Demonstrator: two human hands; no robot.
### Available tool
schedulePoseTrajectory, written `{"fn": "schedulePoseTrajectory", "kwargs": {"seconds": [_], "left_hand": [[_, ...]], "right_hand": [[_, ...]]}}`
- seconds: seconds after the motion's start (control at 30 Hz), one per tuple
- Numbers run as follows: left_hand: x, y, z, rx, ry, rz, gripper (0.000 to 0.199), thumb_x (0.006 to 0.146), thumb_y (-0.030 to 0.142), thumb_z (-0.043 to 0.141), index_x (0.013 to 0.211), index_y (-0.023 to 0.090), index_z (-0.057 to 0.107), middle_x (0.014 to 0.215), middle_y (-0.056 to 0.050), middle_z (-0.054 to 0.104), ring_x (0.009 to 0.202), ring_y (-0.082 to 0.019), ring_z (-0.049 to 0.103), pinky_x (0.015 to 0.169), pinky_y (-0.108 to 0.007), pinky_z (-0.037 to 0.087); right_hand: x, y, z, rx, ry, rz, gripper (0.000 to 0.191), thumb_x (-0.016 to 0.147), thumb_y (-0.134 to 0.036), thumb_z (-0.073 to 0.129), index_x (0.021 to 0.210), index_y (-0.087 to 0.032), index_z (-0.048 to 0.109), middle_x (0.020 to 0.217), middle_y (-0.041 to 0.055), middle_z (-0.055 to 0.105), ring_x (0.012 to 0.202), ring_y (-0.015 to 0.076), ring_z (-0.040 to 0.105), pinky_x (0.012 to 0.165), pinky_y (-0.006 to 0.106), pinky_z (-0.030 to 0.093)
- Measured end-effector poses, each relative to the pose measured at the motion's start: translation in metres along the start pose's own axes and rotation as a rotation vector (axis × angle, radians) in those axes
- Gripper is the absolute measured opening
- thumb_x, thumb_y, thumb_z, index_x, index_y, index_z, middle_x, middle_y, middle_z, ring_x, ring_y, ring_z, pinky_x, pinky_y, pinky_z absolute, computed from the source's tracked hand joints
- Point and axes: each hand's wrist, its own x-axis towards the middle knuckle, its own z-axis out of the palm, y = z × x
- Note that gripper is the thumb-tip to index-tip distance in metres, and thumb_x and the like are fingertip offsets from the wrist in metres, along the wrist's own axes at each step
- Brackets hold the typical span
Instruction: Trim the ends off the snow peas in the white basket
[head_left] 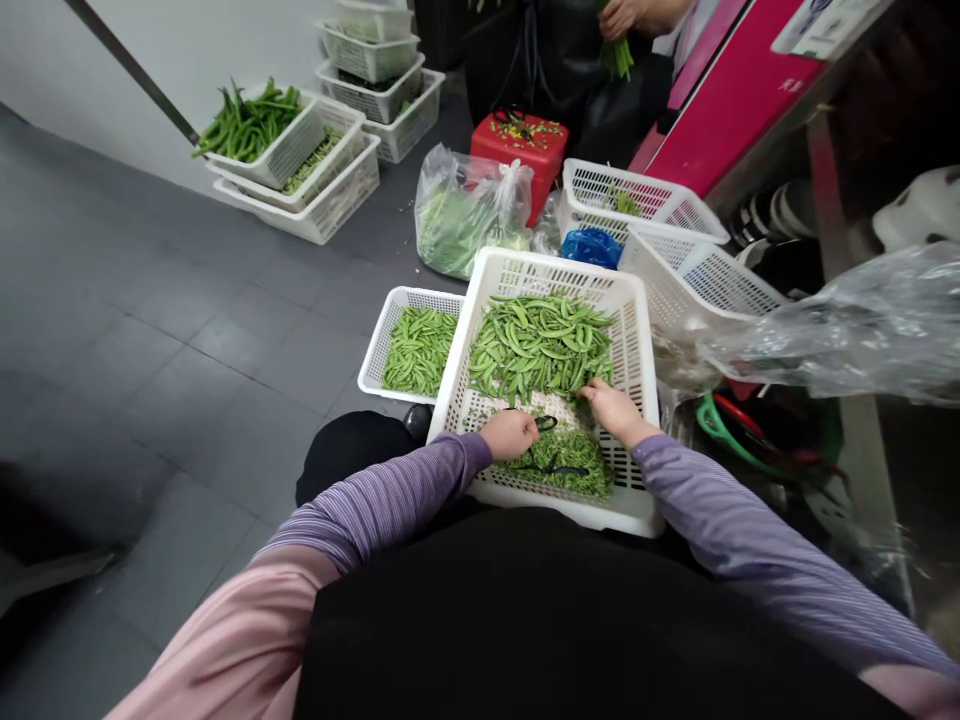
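A large white slotted basket (641,330) rests before my lap. Green pea pods (540,345) fill its far part, and a heap of small green trimmings (577,450) lies in its near part. My left hand (511,435) is closed over the basket's middle, beside a small dark looped object (546,423); what its fingers grip is unclear. At the near right edge of the pods, my right hand (611,408) has its fingertips pinched together, and anything between them is too small to tell. A thin black object (559,470) lies on the trimmings.
Left of the basket stands a smaller white basket (371,350) of pods. Beyond are a plastic bag (469,215) of greens, a red stool (525,150) and white baskets (645,185). Another person's hand (621,18) holds green stalks. Clear plastic (847,330) spreads at the right.
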Motion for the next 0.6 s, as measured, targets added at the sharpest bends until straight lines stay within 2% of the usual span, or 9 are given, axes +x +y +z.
{"fn": "schedulePoseTrajectory", "kwargs": {"seconds": [0.13,0.33,0.47,0.53,0.6], "left_hand": [[-0.001,0.001,0.006,-0.064,-0.092,-0.013,0.023,0.068,0.013,0.044,0.078,0.016,0.064,0.062,0.001,0.061,0.053,-0.008,0.054,0.063,-0.020,0.044],[-0.005,-0.009,0.008,-0.112,-0.124,-0.085,0.025,0.067,0.013,0.042,0.082,0.015,0.062,0.063,0.001,0.061,0.044,-0.006,0.050,0.052,-0.018,0.043],[-0.002,-0.012,0.010,-0.169,-0.143,-0.129,0.021,0.069,0.014,0.044,0.083,0.014,0.060,0.062,0.002,0.059,0.040,-0.005,0.048,0.044,-0.016,0.040],[0.000,-0.012,0.010,-0.198,-0.129,-0.105,0.018,0.071,0.017,0.045,0.083,0.014,0.058,0.062,0.002,0.058,0.039,-0.004,0.047,0.042,-0.015,0.039],[0.002,-0.010,0.009,-0.260,-0.088,-0.087,0.017,0.075,0.021,0.042,0.083,0.014,0.055,0.062,0.002,0.056,0.038,-0.004,0.047,0.039,-0.015,0.037]], "right_hand": [[0.002,-0.001,0.000,-0.067,-0.102,-0.011,0.037,0.077,-0.004,0.037,0.108,-0.020,0.051,0.101,0.0102,0.050,0.073,0.0131,0.056,0.060,0.023,0.037],[0.012,0.016,-0.010,-0.101,-0.201,-0.078,0.030,0.077,-0.008,0.041,0.101,-0.019,0.057,0.097,0.0100,0.054,0.074,0.0144,0.057,0.064,0.025,0.039],[0.014,0.009,-0.014,-0.087,-0.158,-0.104,0.025,0.078,-0.009,0.042,0.089,-0.019,0.062,0.096,0.0101,0.056,0.072,0.0145,0.058,0.063,0.026,0.040],[0.013,-0.006,-0.016,-0.027,-0.097,-0.123,0.019,0.080,-0.016,0.045,0.086,-0.018,0.063,0.094,0.0094,0.058,0.075,0.0153,0.058,0.066,0.025,0.041],[0.007,-0.024,-0.019,0.120,0.001,-0.204,0.017,0.081,-0.022,0.048,0.088,-0.018,0.063,0.092,0.0071,0.060,0.081,0.0151,0.058,0.071,0.024,0.042]]}}
